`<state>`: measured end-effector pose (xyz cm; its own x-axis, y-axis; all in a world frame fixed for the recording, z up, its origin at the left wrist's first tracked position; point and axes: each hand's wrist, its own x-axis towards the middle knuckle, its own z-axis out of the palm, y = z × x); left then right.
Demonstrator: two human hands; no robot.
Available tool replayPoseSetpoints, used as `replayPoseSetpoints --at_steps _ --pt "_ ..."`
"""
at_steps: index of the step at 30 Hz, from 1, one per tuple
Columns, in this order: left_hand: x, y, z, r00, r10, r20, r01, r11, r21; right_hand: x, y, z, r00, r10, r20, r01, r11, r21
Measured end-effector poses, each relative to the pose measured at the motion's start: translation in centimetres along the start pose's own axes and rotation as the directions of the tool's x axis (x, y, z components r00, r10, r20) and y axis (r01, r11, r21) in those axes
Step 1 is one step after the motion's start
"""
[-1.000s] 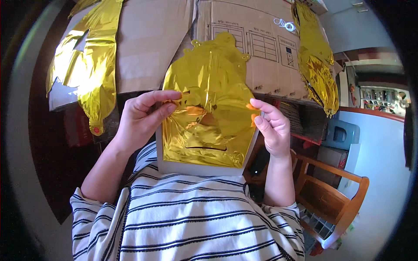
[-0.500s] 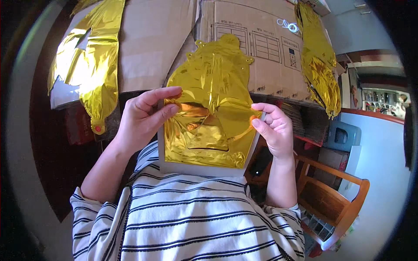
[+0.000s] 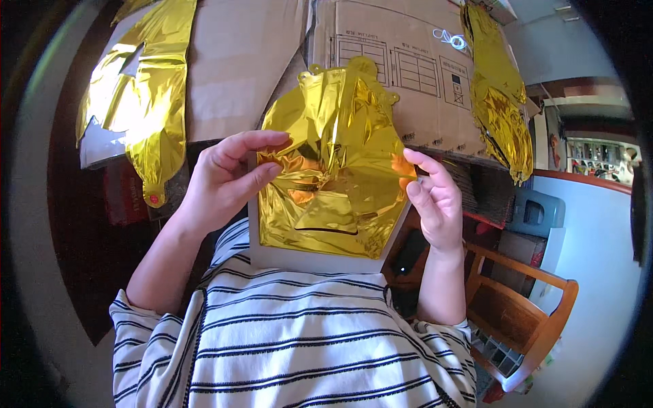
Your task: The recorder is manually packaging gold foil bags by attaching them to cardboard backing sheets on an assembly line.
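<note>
Two flattened cardboard boxes [image 3: 388, 68] lie ahead; one gold foil balloon [image 3: 146, 102] lies over the left box's left edge, another [image 3: 500, 102] along the right box's right edge. A wooden chair [image 3: 524, 319] stands lower right.

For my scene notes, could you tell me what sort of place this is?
Probably a home room used for storage: flattened cardboard boxes, a wooden chair, and gold foil balloons lying about.

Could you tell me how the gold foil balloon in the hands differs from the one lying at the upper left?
The held foil balloon is crumpled and pinched by the left hand and right hand; the upper-left foil balloon lies untouched on cardboard, longer and flatter. Both are shiny gold and deflated.
</note>
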<state>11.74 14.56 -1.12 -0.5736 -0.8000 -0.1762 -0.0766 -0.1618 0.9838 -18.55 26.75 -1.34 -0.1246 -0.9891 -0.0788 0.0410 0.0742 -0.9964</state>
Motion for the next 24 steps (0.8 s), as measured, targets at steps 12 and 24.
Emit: replayPoseSetpoints --at_steps 12,24 --pt "0.5 0.3 0.0 0.997 -0.039 0.062 0.047 0.989 -0.143 -0.6 0.1 -0.2 0.999 0.020 -0.029 -0.024 0.993 -0.119" --pt "0.7 1.3 -0.7 0.955 -0.264 0.133 0.286 0.940 -0.187 -1.1 -1.0 -0.2 0.997 0.076 -0.027 -0.077 0.996 -0.041"
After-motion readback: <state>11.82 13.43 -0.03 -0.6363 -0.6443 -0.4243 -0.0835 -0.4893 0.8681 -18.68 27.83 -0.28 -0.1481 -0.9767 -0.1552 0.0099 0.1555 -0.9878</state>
